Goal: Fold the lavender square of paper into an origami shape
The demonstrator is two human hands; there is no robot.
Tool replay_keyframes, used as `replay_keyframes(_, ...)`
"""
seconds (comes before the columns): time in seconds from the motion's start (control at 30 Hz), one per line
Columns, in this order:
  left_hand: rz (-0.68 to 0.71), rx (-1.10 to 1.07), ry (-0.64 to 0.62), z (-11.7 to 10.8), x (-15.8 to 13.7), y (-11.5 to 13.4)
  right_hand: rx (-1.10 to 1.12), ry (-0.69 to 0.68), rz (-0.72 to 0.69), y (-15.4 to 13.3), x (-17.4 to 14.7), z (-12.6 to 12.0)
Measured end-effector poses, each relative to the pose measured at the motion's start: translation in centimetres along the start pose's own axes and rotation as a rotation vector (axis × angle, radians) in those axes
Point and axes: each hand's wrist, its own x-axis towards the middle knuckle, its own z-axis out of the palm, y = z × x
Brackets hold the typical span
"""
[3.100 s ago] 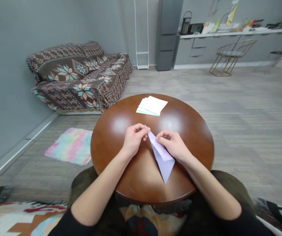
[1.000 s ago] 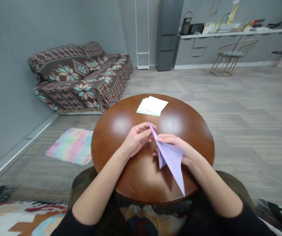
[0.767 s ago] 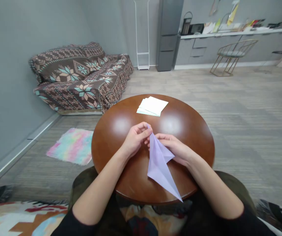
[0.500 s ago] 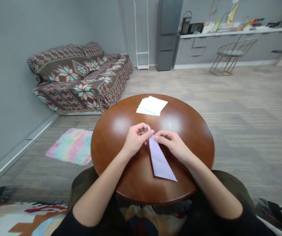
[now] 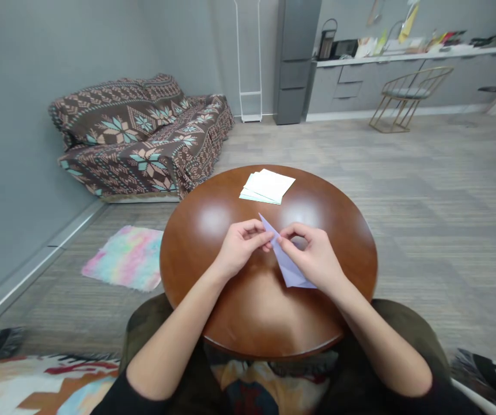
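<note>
A folded sheet of purple paper [image 5: 287, 266] is held between my two hands, above the near middle of the round table. Its narrow tip points away from me and to the left. My left hand [image 5: 244, 245] pinches the left edge close to that tip. On the other edge, my right hand [image 5: 310, 251] pinches the paper with thumb and forefinger and covers part of its wide end. Beyond my hands lies a small fanned stack of white and pale green paper sheets [image 5: 268, 185].
The glossy brown round table [image 5: 230, 311] stands before my knees. A sofa with a patterned cover [image 5: 144, 138] and a fluffy pastel mat [image 5: 124, 256] are on the left. Farther back are a grey fridge [image 5: 295, 75], a kitchen counter [image 5: 373, 59] and a gold-framed chair [image 5: 405, 95].
The purple paper has turned, its wide end swinging right and up under my right hand. My right hand has shifted slightly right and tilted; my left hand still pinches near the tip.
</note>
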Motion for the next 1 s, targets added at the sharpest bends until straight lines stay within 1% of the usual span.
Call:
replay_keyframes(0.13, 0.024, 0.047, 0.031, 0.13, 0.00, 0.19, -0.028, 0.021, -0.014, -0.05, -0.07, -0.11)
replay_keyframes(0.43, 0.049, 0.070, 0.037, 0.21, -0.03, 0.20, -0.008, 0.018, 0.009, 0.05, 0.03, -0.14)
replay_keyframes(0.57, 0.040, 0.066, 0.061, 0.27, -0.06, 0.03, 0.028, -0.024, 0.028, -0.11, 0.11, -0.26)
replay_keyframes(0.7, 0.033, -0.029, 0.107, 0.20, 0.16, -0.18, 0.054, -0.088, 0.055, -0.36, 0.05, -0.25)
replay_keyframes(0.83, 0.050, -0.193, 0.223, 0.24, 0.40, -0.11, 0.121, -0.147, 0.116, -0.29, -0.05, 0.00)
replay_keyframes(1.0, 0.072, -0.214, 0.275, 0.28, 0.49, -0.02, 0.154, -0.179, 0.125, -0.15, -0.05, 0.10)
